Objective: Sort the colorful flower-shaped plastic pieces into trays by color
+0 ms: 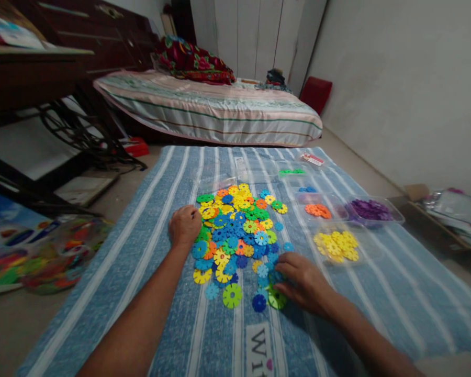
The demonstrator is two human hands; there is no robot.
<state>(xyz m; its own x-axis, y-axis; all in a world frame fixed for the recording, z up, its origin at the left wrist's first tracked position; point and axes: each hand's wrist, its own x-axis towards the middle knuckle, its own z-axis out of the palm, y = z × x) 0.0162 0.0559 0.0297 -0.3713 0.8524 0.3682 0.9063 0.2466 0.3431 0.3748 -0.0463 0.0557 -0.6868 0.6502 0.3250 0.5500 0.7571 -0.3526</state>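
A pile of flat plastic snowflake discs (239, 230) in blue, yellow, green and orange lies on a blue striped cloth (377, 293). My left hand (184, 226) rests at the pile's left edge, fingers curled down onto the discs; whether it holds one is hidden. My right hand (302, 280) sits at the pile's lower right, fingertips on blue and green discs (275, 298). To the right, clear trays hold sorted discs: yellow (336, 246), orange (317, 210), purple (371, 209), blue (307, 189) and green (291, 171).
A mattress (212, 107) with striped bedding lies beyond the cloth. A dark sewing-machine table (43, 94) stands at the left. A clear bag of coloured pieces (58, 256) sits on the floor at the left. A white wall runs along the right.
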